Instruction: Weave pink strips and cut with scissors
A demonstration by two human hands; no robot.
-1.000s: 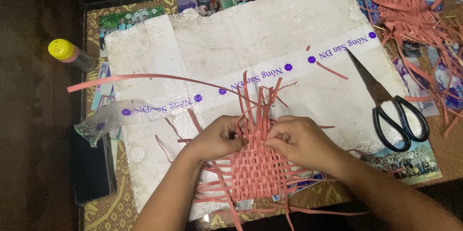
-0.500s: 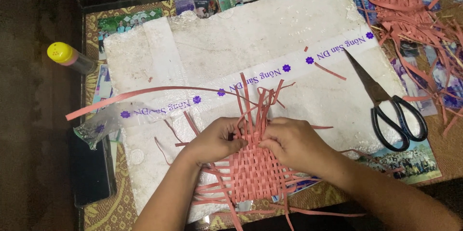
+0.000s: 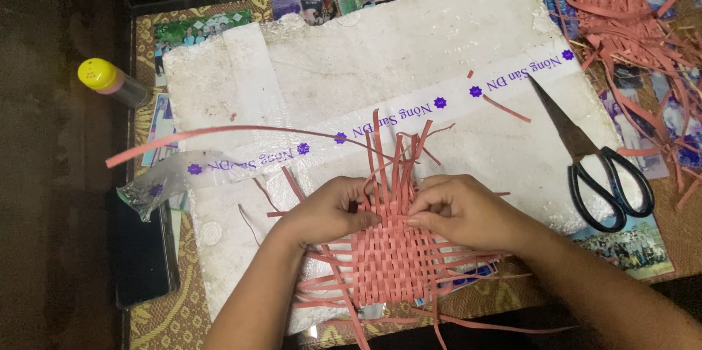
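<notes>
Both hands pinch woven mat top edge, mat w/ rest below.

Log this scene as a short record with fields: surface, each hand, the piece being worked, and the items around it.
surface: white foam board on a glass-topped table
left hand: left hand pressed on the woven mat's upper edge, fingers pinching strips
right hand: right hand at the same edge, fingers touching the strips
work piece: pink woven strip mat, loose ends sticking up and out sideways
long strip: pink strip arcing left across the board
right of board: black scissors, shut; pile of pink strips
left of board: yellow-capped bottle; dark phone
</notes>
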